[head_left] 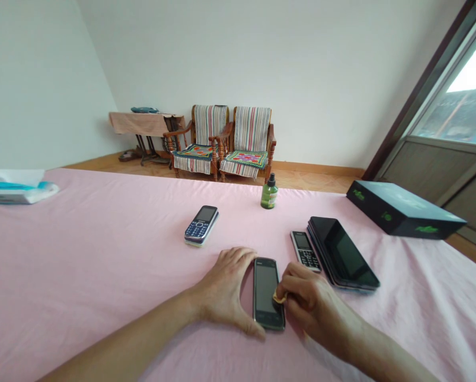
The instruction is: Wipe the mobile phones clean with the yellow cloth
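A dark touchscreen phone point(266, 289) lies face up on the pink cloth. Around its left side curves my left hand point(227, 289), fingers at the upper corner and thumb at the lower one, holding it in place. My right hand point(311, 302) pinches a small yellowish cloth point(278, 298) against the right part of the phone's screen; most of the cloth is hidden in the fingers. Just beyond the right hand lies a silver-and-black keypad phone point(305, 251). Beside that is a stack of dark tablets or large phones point(343, 252).
A small stack of keypad phones point(201, 223) lies ahead, left of centre. A green spray bottle point(269, 193) stands near the far edge. A black box point(405, 209) sits at the right, a tissue pack point(18, 188) at the far left. Two wooden chairs point(245, 132) stand beyond.
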A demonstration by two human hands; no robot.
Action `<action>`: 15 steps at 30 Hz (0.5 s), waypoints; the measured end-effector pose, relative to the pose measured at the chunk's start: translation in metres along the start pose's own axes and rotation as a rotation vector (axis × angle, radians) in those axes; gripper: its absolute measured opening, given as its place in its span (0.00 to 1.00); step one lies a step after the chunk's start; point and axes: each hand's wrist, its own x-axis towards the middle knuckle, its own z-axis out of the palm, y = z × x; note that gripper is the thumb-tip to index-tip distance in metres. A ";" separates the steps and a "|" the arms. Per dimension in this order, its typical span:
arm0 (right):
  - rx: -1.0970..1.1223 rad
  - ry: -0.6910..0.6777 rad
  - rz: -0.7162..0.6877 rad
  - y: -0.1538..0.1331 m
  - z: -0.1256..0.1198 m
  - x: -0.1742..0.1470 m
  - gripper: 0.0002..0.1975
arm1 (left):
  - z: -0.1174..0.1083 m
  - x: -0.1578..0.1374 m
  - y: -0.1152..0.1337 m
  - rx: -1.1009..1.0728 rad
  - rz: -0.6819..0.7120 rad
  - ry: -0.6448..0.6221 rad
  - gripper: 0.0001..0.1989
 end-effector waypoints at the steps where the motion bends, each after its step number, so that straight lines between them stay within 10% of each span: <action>1: 0.011 0.001 0.006 -0.002 0.002 -0.003 0.16 | 0.000 0.000 0.000 0.003 0.002 -0.001 0.56; 15: 0.003 -0.018 -0.027 -0.020 0.021 -0.026 0.13 | 0.003 0.000 -0.002 -0.004 0.024 0.047 0.57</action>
